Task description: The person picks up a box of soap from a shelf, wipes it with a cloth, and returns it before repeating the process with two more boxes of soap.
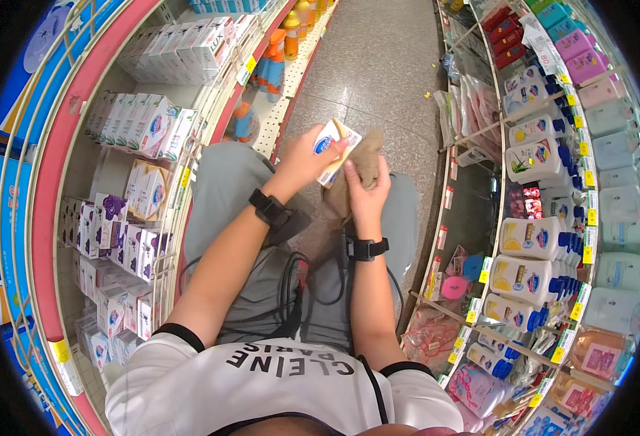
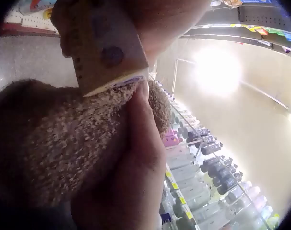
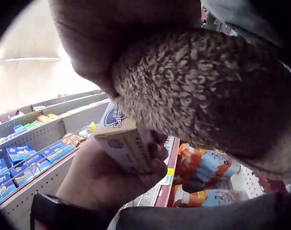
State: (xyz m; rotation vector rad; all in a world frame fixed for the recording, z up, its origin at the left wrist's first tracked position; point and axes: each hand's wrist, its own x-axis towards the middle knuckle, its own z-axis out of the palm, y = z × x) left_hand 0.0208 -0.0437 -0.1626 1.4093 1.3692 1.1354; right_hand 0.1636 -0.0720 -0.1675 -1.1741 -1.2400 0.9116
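Observation:
A cream-and-white box with a blue oval logo point(image 1: 332, 161) point(image 2: 104, 52) point(image 3: 131, 143) is pinched in my left hand point(image 1: 300, 163) point(image 2: 169, 26) point(image 3: 95, 175). My right hand point(image 1: 369, 196) point(image 2: 138, 163) point(image 3: 97, 33) grips a brown fuzzy cloth point(image 1: 364, 161) point(image 2: 68, 143) point(image 3: 184, 86), its thumb along the near side. The cloth lies against the box's edge in the left wrist view. Both hands are above the knees, close together, and the cloth hides part of the right fingers.
Shelves on the left hold stacked soap boxes point(image 1: 146, 120) behind a wire guard point(image 1: 164, 265), with orange-capped bottles point(image 1: 270, 69) farther up. At the right, shelves carry white pump bottles point(image 1: 531, 238) and pale green bottles point(image 1: 614, 269). A tiled floor point(image 1: 378, 51) runs between them.

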